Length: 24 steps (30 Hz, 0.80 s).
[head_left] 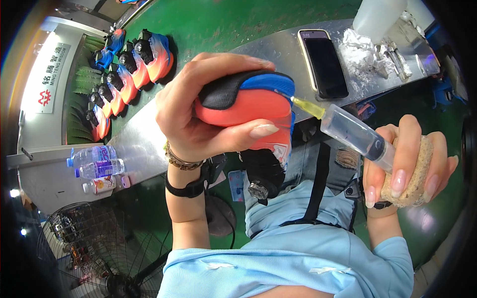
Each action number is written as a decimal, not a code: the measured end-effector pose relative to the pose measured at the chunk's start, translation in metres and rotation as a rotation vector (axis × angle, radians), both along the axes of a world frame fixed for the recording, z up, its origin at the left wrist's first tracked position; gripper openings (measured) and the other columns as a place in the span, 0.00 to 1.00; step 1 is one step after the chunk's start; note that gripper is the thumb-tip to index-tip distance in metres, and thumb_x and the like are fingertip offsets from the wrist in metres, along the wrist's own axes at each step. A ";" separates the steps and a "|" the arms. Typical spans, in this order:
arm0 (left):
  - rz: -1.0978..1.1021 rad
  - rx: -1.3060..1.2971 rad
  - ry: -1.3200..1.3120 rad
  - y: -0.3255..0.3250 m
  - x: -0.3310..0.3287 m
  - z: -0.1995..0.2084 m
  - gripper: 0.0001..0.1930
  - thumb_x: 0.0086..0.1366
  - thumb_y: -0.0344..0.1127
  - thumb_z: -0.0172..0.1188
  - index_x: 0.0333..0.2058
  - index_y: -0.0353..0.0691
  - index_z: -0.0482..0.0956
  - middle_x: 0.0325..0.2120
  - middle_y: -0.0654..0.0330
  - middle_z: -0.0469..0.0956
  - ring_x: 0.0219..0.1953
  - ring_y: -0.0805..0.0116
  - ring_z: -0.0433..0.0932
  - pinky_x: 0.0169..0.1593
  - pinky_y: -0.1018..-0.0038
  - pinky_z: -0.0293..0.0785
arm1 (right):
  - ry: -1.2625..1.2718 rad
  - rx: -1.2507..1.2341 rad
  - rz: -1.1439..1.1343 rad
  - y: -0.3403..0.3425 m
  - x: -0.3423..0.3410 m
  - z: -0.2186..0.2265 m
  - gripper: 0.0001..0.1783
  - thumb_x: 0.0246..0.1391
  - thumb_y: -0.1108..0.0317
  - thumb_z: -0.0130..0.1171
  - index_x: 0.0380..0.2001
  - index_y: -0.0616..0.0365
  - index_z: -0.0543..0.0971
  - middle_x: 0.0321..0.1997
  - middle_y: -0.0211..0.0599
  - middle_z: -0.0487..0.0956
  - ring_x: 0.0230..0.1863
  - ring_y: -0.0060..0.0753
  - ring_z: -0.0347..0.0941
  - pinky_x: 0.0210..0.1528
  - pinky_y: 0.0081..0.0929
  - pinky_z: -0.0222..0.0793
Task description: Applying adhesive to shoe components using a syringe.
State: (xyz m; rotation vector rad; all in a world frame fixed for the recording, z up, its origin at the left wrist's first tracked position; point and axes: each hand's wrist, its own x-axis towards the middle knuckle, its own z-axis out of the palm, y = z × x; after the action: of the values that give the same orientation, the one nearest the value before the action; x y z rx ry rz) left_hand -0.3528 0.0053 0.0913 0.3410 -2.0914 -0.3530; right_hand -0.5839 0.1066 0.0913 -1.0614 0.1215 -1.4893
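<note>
two hands are full: with our left hand [183, 97] we grip a red-and-blue shoe [248, 107]; right of the shoe, our right hand [405, 154] holds a syringe [354, 130] and a tan pad [421, 164], the syringe's yellow tip [310, 108] near the shoe's blue edge [268, 82]. beyond the shoe, a phone [324, 64] lies on the counter [278, 54].

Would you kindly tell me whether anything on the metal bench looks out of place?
Yes: the crumpled white paper beside the smartphone looks untidy, heaped loosely with whitish flecks scattered near it on the metal bench.
</note>
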 end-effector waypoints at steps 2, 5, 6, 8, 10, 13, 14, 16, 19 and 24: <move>0.014 0.029 -0.063 -0.002 -0.002 0.000 0.32 0.51 0.52 0.62 0.39 0.23 0.67 0.31 0.43 0.77 0.33 0.57 0.78 0.40 0.70 0.72 | 0.001 0.054 0.016 -0.003 0.000 0.002 0.20 0.59 0.54 0.42 0.17 0.51 0.70 0.25 0.41 0.70 0.16 0.46 0.72 0.20 0.29 0.75; -0.056 -0.043 -0.078 -0.007 -0.002 0.004 0.35 0.49 0.54 0.63 0.39 0.23 0.67 0.31 0.43 0.76 0.33 0.57 0.78 0.39 0.70 0.73 | -0.038 0.158 0.047 -0.002 0.003 0.009 0.16 0.58 0.60 0.46 0.17 0.51 0.71 0.26 0.41 0.70 0.17 0.47 0.72 0.21 0.29 0.75; -0.097 -0.044 -0.082 -0.009 -0.004 0.003 0.37 0.47 0.56 0.64 0.39 0.23 0.67 0.31 0.42 0.76 0.33 0.57 0.78 0.39 0.70 0.73 | -0.038 0.166 0.046 -0.003 0.002 0.006 0.16 0.58 0.60 0.46 0.17 0.51 0.71 0.26 0.41 0.70 0.17 0.47 0.72 0.21 0.29 0.75; -0.139 -0.038 -0.087 -0.012 -0.006 0.001 0.39 0.45 0.58 0.65 0.39 0.23 0.67 0.31 0.42 0.76 0.33 0.56 0.78 0.38 0.70 0.74 | -0.038 0.106 0.068 -0.008 -0.004 -0.001 0.13 0.54 0.67 0.49 0.15 0.52 0.72 0.24 0.41 0.71 0.18 0.47 0.72 0.22 0.28 0.76; -0.172 -0.022 -0.066 -0.015 -0.008 0.001 0.41 0.43 0.60 0.65 0.39 0.23 0.67 0.32 0.42 0.75 0.33 0.54 0.78 0.38 0.68 0.75 | -0.041 0.042 0.088 -0.014 -0.010 -0.009 0.12 0.49 0.74 0.52 0.13 0.52 0.72 0.23 0.41 0.71 0.19 0.47 0.73 0.22 0.27 0.76; -0.141 0.008 -0.062 -0.019 -0.004 0.000 0.41 0.43 0.60 0.65 0.40 0.23 0.67 0.31 0.43 0.75 0.33 0.53 0.78 0.38 0.66 0.76 | -0.040 0.046 0.066 -0.013 -0.008 -0.010 0.14 0.49 0.77 0.53 0.11 0.52 0.73 0.22 0.42 0.71 0.18 0.47 0.72 0.22 0.27 0.75; -0.134 0.001 -0.050 -0.021 -0.003 -0.001 0.42 0.43 0.62 0.64 0.40 0.23 0.67 0.31 0.43 0.75 0.33 0.53 0.78 0.38 0.66 0.76 | -0.033 0.078 0.034 -0.013 -0.007 -0.010 0.16 0.50 0.76 0.51 0.10 0.52 0.73 0.22 0.42 0.71 0.18 0.46 0.72 0.21 0.27 0.75; -0.114 0.026 -0.044 -0.023 -0.002 -0.002 0.42 0.44 0.63 0.63 0.40 0.23 0.67 0.31 0.42 0.75 0.33 0.53 0.78 0.37 0.66 0.76 | -0.012 0.076 0.029 -0.016 -0.006 -0.012 0.16 0.52 0.73 0.50 0.11 0.51 0.73 0.22 0.42 0.72 0.17 0.45 0.71 0.21 0.27 0.74; -0.060 0.068 -0.027 -0.026 0.000 -0.006 0.43 0.46 0.66 0.58 0.40 0.23 0.66 0.32 0.42 0.75 0.33 0.53 0.78 0.37 0.66 0.76 | 0.065 0.066 0.013 -0.020 -0.006 -0.016 0.19 0.57 0.63 0.44 0.13 0.49 0.74 0.23 0.42 0.72 0.16 0.44 0.70 0.20 0.27 0.74; 0.242 0.259 -0.003 -0.021 0.007 -0.012 0.44 0.50 0.69 0.51 0.42 0.24 0.65 0.35 0.41 0.74 0.35 0.53 0.77 0.38 0.64 0.77 | 0.070 0.025 0.009 -0.032 0.000 -0.045 0.22 0.60 0.52 0.37 0.18 0.46 0.74 0.24 0.43 0.71 0.17 0.43 0.71 0.21 0.28 0.74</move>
State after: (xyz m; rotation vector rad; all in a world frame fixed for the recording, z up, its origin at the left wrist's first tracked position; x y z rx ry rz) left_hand -0.3459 -0.0159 0.0794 0.7406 -1.9821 -0.4778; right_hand -0.5839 0.0746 0.0463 -1.0934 0.1842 -1.4397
